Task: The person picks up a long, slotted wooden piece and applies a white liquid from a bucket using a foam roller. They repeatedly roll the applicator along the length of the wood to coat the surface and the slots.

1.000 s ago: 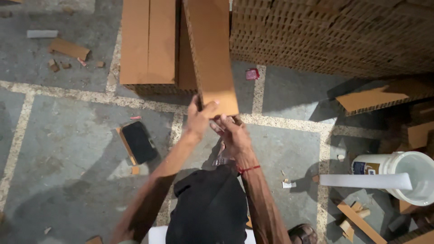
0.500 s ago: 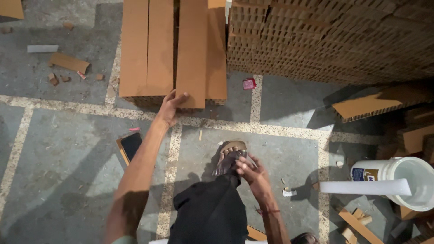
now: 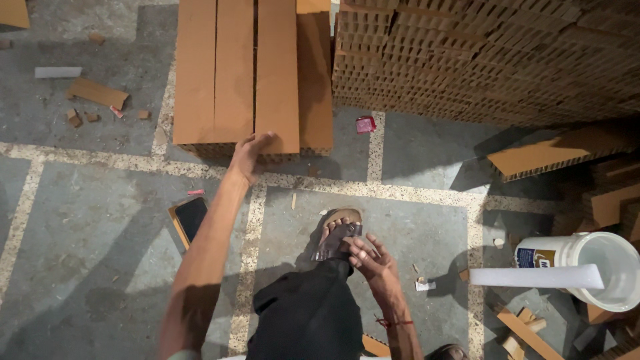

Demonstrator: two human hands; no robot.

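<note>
Now that the long board lies flat atop the board stack (image 3: 253,73), left hand (image 3: 248,153) rests open-fingered on that stack's near edge, right hand (image 3: 370,257), fingers loosely spread, well below beside the sandal (image 3: 339,233).

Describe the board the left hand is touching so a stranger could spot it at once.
Find the row of long orange boards lying side by side on the floor. The left hand rests on the near end of the third board from the left, which reaches nearer than its neighbours.

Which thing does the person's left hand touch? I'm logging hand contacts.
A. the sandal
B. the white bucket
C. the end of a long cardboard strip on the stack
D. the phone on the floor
C: the left hand rests on the near end of the long cardboard strip, far from the other options.
</note>
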